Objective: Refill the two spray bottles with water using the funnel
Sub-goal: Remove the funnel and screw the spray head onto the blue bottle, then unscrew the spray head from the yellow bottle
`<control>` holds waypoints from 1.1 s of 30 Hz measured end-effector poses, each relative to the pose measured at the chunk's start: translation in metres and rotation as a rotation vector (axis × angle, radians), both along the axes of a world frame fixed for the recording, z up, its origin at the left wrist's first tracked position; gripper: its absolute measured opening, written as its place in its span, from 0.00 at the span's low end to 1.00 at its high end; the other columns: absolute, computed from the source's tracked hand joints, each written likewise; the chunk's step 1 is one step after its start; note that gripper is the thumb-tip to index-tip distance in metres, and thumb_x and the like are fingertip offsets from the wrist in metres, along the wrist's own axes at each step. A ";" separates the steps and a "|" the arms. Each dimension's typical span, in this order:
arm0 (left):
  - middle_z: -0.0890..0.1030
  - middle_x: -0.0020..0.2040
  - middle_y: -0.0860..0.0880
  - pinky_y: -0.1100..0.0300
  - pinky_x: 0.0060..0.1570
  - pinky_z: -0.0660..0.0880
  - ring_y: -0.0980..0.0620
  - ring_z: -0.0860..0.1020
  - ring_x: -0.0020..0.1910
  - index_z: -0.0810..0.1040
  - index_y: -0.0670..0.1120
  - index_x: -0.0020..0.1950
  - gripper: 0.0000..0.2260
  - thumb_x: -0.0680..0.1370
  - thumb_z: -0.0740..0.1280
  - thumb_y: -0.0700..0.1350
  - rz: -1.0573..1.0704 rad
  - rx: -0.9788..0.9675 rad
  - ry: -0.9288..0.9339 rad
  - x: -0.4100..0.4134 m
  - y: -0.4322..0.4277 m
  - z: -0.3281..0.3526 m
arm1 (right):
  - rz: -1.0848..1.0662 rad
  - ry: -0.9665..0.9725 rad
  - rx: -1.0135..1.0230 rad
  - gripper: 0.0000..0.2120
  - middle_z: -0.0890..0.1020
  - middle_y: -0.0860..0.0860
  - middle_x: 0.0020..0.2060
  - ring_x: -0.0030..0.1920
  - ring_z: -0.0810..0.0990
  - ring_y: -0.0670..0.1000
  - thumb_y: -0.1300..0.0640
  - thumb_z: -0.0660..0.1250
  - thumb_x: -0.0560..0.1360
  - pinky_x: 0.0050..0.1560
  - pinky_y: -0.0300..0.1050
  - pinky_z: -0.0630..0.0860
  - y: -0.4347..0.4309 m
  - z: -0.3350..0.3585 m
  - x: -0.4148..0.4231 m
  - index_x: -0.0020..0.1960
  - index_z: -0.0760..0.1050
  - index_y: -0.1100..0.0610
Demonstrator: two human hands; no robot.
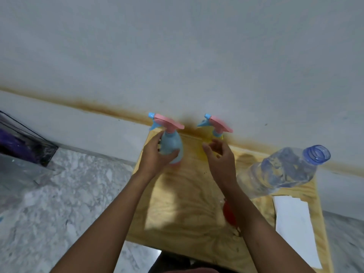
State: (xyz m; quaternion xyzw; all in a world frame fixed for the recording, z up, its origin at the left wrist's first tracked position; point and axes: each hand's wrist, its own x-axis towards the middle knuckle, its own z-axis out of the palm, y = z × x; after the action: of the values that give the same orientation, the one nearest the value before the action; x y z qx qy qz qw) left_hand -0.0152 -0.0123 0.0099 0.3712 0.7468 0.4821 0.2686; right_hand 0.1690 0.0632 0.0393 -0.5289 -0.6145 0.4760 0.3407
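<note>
Two small spray bottles stand at the back of a wooden table (187, 203), both with pink and blue trigger heads. My left hand (155, 154) grips the body of the blue spray bottle (172, 142). The yellow spray bottle (216, 133) stands to its right, its body mostly hidden behind my right hand (220, 156), whose fingers are loosely curled just in front of it; contact cannot be told. A large clear water bottle (283, 170), uncapped, stands at the right. A red object (228, 213), possibly the funnel, lies partly hidden under my right forearm.
A white sheet (293, 223) lies on the table's right side. The table stands against a white wall with a brown stain line. A dark transparent box (25, 144) sits on the marble floor at the left.
</note>
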 end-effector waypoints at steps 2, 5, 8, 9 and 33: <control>0.80 0.50 0.58 0.74 0.42 0.73 0.64 0.79 0.47 0.77 0.53 0.62 0.24 0.68 0.79 0.45 0.010 -0.028 0.002 -0.012 0.015 -0.004 | -0.078 -0.107 -0.041 0.20 0.79 0.49 0.55 0.56 0.78 0.48 0.47 0.71 0.75 0.58 0.49 0.76 0.009 -0.011 0.004 0.63 0.73 0.53; 0.81 0.52 0.55 0.73 0.41 0.72 0.62 0.79 0.48 0.76 0.50 0.65 0.27 0.68 0.79 0.44 -0.007 -0.065 -0.007 -0.025 0.033 -0.013 | -0.131 -0.178 -0.007 0.26 0.76 0.50 0.59 0.60 0.75 0.50 0.48 0.71 0.74 0.61 0.49 0.73 0.025 -0.020 0.003 0.69 0.70 0.55; 0.80 0.55 0.55 0.79 0.41 0.70 0.59 0.78 0.50 0.73 0.48 0.70 0.31 0.69 0.78 0.41 -0.028 -0.071 -0.018 -0.031 0.046 -0.022 | -0.120 -0.175 0.046 0.25 0.73 0.47 0.56 0.58 0.73 0.48 0.49 0.72 0.74 0.57 0.44 0.70 0.039 -0.023 -0.001 0.68 0.71 0.53; 0.78 0.56 0.57 0.80 0.42 0.69 0.61 0.77 0.49 0.72 0.48 0.72 0.32 0.70 0.78 0.40 -0.037 -0.068 -0.008 -0.031 0.050 -0.024 | -0.114 -0.172 0.044 0.23 0.73 0.46 0.54 0.57 0.73 0.47 0.49 0.72 0.74 0.55 0.43 0.69 0.043 -0.024 -0.002 0.66 0.71 0.53; 0.63 0.74 0.42 0.48 0.70 0.66 0.42 0.63 0.74 0.58 0.48 0.77 0.48 0.65 0.73 0.67 -0.087 0.006 0.187 0.057 -0.017 -0.020 | -0.024 -0.135 0.134 0.17 0.83 0.43 0.52 0.55 0.79 0.42 0.45 0.73 0.72 0.56 0.41 0.74 0.005 0.011 0.015 0.58 0.80 0.50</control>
State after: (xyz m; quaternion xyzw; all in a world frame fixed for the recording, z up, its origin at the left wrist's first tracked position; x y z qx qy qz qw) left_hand 0.0417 -0.0298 -0.0098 0.4475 0.7505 0.4352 0.2173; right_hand 0.1842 0.0684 0.0508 -0.5433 -0.6600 0.3929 0.3388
